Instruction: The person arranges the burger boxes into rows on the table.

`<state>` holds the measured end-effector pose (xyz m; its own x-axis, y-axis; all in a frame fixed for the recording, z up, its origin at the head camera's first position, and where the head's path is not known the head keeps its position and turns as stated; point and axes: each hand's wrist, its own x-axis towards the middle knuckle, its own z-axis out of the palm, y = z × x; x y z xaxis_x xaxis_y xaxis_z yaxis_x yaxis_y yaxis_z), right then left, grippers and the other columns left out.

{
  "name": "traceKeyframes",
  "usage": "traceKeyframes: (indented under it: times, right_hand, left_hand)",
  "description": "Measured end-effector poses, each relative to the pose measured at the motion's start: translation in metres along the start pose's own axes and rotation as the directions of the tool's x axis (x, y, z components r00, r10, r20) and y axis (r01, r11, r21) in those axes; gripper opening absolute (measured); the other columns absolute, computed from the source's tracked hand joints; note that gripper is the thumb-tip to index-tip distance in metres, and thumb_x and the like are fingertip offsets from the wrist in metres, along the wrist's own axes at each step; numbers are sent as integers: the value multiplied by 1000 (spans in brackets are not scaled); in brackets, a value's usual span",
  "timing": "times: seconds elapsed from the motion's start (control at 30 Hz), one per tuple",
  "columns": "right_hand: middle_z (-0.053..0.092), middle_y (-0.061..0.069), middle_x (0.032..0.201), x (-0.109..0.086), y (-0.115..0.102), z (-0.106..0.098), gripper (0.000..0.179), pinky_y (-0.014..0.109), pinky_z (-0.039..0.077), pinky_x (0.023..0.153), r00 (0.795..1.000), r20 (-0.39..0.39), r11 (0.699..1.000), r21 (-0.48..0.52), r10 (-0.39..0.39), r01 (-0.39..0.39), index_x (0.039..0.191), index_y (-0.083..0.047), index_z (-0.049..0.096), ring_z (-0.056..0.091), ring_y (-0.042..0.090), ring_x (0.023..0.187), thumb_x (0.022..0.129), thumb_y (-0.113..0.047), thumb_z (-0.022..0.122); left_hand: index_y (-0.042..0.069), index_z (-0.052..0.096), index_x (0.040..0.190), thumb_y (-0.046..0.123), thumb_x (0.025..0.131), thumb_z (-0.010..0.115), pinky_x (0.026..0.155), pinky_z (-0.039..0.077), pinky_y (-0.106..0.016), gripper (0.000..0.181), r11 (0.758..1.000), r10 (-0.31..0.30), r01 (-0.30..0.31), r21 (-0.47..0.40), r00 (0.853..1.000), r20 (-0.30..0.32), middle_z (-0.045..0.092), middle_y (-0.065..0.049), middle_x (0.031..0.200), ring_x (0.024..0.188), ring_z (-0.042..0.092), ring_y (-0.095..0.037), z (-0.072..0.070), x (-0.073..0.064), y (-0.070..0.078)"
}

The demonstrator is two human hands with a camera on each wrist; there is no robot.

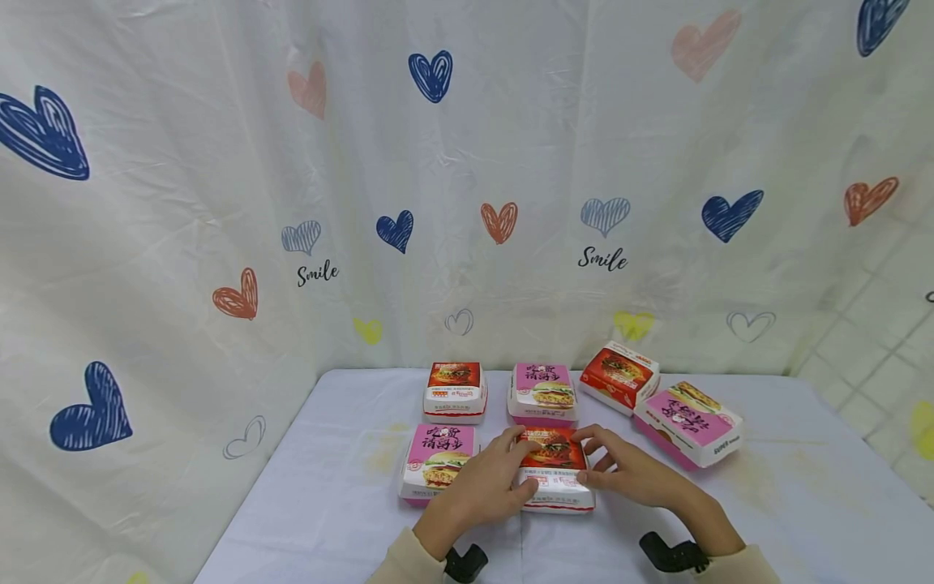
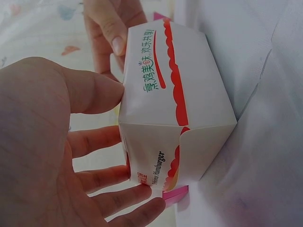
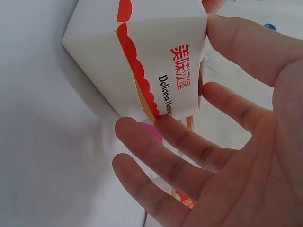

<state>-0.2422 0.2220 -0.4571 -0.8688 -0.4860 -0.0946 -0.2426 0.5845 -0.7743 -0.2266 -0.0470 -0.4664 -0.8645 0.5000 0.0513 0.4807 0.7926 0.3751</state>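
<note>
Between both hands, a burger box (image 1: 556,480) with a red picture top and white sides sits at the front of the white-covered table. My left hand (image 1: 487,480) holds its left side, thumb near the front top edge and fingers along the side. From the right, my right hand (image 1: 633,470) holds it with the thumb at the near corner and the index finger by the far one. In the left wrist view, the white front wall (image 2: 151,80) has a red scalloped band. The right wrist view shows the side wall (image 3: 165,61) with the fingertips against it.
A pink burger box (image 1: 438,462) lies just left of the left hand. Behind stand a red box (image 1: 456,392) and another pink box (image 1: 543,391). At the right rear are a tilted red box (image 1: 620,376) and a pink one (image 1: 689,423). A heart-printed curtain (image 1: 540,308) hangs behind.
</note>
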Motion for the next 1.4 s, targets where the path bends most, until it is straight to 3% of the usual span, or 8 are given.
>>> traceKeyframes:
  times: [0.3, 0.57, 0.77, 0.97, 1.17, 1.3, 1.4]
  right_hand:
    - [55, 21, 132, 0, 1, -1, 63, 47, 58, 85, 1000, 7, 1000, -21, -23, 23, 146, -11, 45, 61, 27, 106, 95, -36, 72]
    - [49, 19, 145, -1, 3, -3, 64, 32, 54, 83, 999, -7, 998, -52, -38, 38, 147, -13, 46, 59, 23, 108, 94, -37, 72]
    - [54, 21, 139, -5, 1, -9, 57, 36, 56, 84, 997, -56, 998, -49, -52, 49, 144, -10, 48, 61, 23, 108, 97, -33, 70]
    - [60, 18, 135, -14, -3, -24, 53, 35, 57, 83, 987, -161, 997, -78, -23, 10, 139, -8, 53, 63, 22, 107, 98, -38, 68]
    - [66, 12, 127, -27, 1, -47, 44, 27, 55, 80, 958, -282, 993, -118, -41, 8, 133, -7, 58, 63, 23, 109, 101, -36, 64]
    - [68, 12, 123, -36, 8, -63, 37, 24, 54, 77, 925, -374, 985, -170, -61, -4, 128, -7, 60, 64, 24, 106, 101, -33, 64]
    - [67, 15, 123, -44, 15, -75, 38, 28, 53, 77, 902, -432, 981, -186, -31, -55, 130, -6, 59, 64, 28, 106, 103, -33, 61]
  left_hand:
    - [29, 47, 151, 47, 100, 56, 111, 48, -45, 54, 1000, 16, -16, 12, 1000, -13, 33, -1, 166, 147, 43, -20, 1, 1, -1]
    - [28, 46, 152, 44, 102, 54, 114, 45, -44, 53, 999, 36, -35, 24, 999, -31, 32, -2, 166, 149, 40, -20, 3, 1, -1]
    - [29, 46, 151, 44, 103, 53, 113, 45, -47, 51, 999, 49, -49, 12, 997, -59, 34, -3, 165, 149, 40, -21, 2, 0, 0]
    - [31, 49, 149, 46, 104, 53, 112, 47, -47, 47, 998, 49, -55, -42, 992, -116, 39, 1, 162, 145, 45, -20, -1, -1, 6]
    - [28, 60, 138, 36, 104, 55, 106, 52, -37, 35, 982, 141, -166, -90, 963, -228, 56, 6, 143, 130, 57, -12, -3, -4, 24]
    - [23, 65, 130, 30, 102, 57, 103, 53, -32, 29, 955, 198, -252, -159, 935, -293, 62, 8, 134, 123, 60, -8, -2, -3, 42]
    - [23, 66, 128, 30, 102, 57, 101, 52, -29, 28, 931, 213, -290, -221, 925, -315, 64, 10, 130, 123, 61, -8, 0, 4, 59]
